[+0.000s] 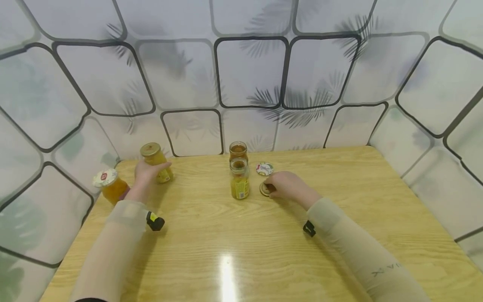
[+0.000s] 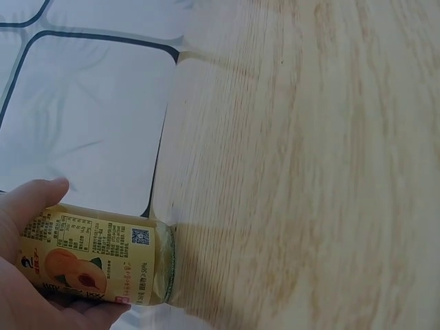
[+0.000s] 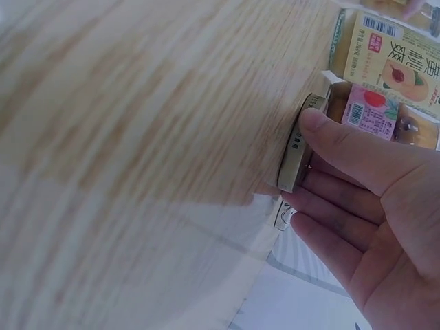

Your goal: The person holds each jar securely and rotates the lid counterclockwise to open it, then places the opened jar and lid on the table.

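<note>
My left hand [image 1: 145, 174] grips a yellow jar with a gold lid [image 1: 151, 149] at the table's back left. Thumb and fingers wrap its peach-printed label [image 2: 82, 258] in the left wrist view. At the centre right, my right hand [image 1: 288, 186] pinches a gold jar lid [image 3: 302, 148] by its rim, down at the tabletop. Just behind that lid lies a white patterned lid [image 1: 264, 169]. To their left stand two lidless glass jars, a yellow-labelled peach jar [image 1: 240, 186] in front and a brown-filled jar [image 1: 238, 150] behind it.
An orange jar with a white patterned lid [image 1: 111, 186] stands beside my left forearm, near the table's left side. Patterned white panels [image 1: 249, 71] rise along the back and both sides of the wooden table [image 1: 211, 251].
</note>
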`<act>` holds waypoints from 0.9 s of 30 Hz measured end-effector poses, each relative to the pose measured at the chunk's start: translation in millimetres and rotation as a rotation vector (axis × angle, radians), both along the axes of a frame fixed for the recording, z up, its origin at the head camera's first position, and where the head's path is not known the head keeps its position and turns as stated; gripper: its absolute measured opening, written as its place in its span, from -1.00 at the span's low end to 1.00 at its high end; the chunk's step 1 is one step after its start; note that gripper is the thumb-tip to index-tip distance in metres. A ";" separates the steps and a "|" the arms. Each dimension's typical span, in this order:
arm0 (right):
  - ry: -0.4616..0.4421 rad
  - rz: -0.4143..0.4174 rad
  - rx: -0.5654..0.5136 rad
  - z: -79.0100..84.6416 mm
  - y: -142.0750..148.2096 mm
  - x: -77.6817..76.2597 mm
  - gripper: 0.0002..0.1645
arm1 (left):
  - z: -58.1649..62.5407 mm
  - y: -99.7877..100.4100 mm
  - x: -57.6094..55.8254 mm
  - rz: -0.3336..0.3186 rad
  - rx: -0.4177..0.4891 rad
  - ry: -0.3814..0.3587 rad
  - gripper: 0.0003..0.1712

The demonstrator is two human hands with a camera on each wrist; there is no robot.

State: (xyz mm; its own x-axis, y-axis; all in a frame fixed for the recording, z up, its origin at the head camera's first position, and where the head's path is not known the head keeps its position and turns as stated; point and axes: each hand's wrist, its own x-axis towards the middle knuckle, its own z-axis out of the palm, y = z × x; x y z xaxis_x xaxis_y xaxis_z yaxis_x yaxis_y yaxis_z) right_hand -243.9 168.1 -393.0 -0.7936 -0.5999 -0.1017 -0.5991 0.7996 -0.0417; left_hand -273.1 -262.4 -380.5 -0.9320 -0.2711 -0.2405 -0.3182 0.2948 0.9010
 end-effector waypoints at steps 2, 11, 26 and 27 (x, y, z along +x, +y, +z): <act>0.000 0.001 0.004 -0.3 0.0 0.0 -0.67 | -1.1 -0.4 0.3 -0.002 0.005 0.005 -0.03; -0.002 0.000 0.001 -0.7 0.2 -0.7 -0.71 | -3.6 -0.8 3.5 -0.019 -0.098 0.029 -0.10; -0.006 0.004 -0.003 -1.0 -1.1 -4.1 -0.77 | 0.0 -6.8 8.6 -0.048 -0.232 0.030 -0.10; -0.007 0.004 -0.003 -0.7 -1.4 -3.8 -0.77 | 0.8 -7.0 8.7 -0.047 -0.241 0.023 -0.09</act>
